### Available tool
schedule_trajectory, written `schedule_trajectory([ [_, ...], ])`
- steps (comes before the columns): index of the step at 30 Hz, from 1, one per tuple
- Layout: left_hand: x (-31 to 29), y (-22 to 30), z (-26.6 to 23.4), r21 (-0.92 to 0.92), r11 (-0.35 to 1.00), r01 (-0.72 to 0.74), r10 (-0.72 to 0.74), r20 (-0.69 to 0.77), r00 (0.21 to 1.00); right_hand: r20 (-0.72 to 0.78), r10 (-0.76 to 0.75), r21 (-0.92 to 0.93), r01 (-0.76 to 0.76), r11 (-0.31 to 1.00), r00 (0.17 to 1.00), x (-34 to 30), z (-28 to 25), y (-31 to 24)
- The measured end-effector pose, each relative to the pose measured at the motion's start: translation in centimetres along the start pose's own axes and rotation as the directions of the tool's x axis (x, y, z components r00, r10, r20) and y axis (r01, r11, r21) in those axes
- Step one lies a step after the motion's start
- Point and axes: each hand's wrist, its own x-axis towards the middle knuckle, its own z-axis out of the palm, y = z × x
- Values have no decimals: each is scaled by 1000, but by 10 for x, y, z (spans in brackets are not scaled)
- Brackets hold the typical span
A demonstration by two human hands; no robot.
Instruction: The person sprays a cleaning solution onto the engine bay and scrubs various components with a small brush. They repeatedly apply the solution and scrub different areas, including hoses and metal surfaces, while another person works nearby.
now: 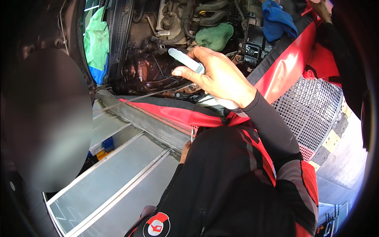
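Right hand (223,75) curled round one pale object (184,60), left hand (184,152) with grip indiscernible, two green cloths (215,36) (96,41) ahead

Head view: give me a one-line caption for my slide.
Right hand holding a pale handheld tool over an open engine bay, a green cloth and blue cloth nearby.

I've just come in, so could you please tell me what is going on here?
The person's right hand holds what looks like a pale spray bottle over an open engine bay. Their left hand is mostly hidden, beside a thin pale thing. A green cloth and a blue cloth lie there too.
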Motion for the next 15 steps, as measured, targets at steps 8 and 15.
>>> schedule_trajectory([
  [8,23,-70,49,-109,988,-109,110,4,994,140,9,-15,-7,1000,990,-32,24,-20],
  [15,64,-128,111,-217,950,-225,222,-39,974,296,60,-80,-37,996,953,-50,36,-37],
])
